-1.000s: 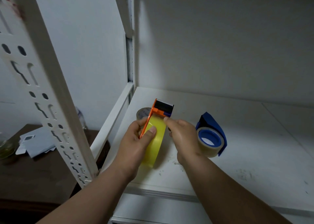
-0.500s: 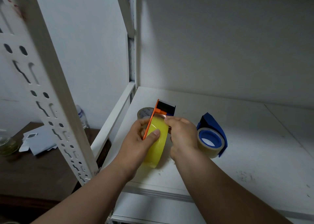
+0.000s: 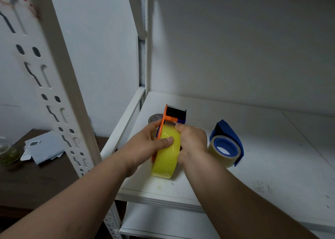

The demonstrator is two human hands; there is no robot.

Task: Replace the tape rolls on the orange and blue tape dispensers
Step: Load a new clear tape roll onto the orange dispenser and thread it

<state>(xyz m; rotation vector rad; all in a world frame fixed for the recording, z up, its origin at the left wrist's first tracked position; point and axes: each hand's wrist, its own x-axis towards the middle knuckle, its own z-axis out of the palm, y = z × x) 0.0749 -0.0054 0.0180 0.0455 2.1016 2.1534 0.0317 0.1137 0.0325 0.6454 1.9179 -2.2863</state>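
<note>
Yellow tape, a wide roll (image 3: pixel 165 157), is held on edge at the centre of the frame, just above the front of the white shelf (image 3: pixel 262 148). It is mounted in the orange dispenser (image 3: pixel 164 120), whose flat side plate runs up the roll's left face and whose black cutter head is seen above the roll. The dispenser and roll are gripped from the left by the left hand (image 3: pixel 145 148), with the thumb laid across the roll's yellow face and the fingers curled behind the plate. The right hand (image 3: pixel 193 142) is closed against the roll's right side, its fingertips pinching at the top of the roll just below the cutter head; what exactly is pinched cannot be told. To the right of centre, the blue dispenser (image 3: pixel 230 135) is lying on the shelf with a pale roll (image 3: pixel 220 157) on its blue core, near the right hand but apart from it. A further roll (image 3: pixel 154 118) is partly hidden behind the orange dispenser.
</note>
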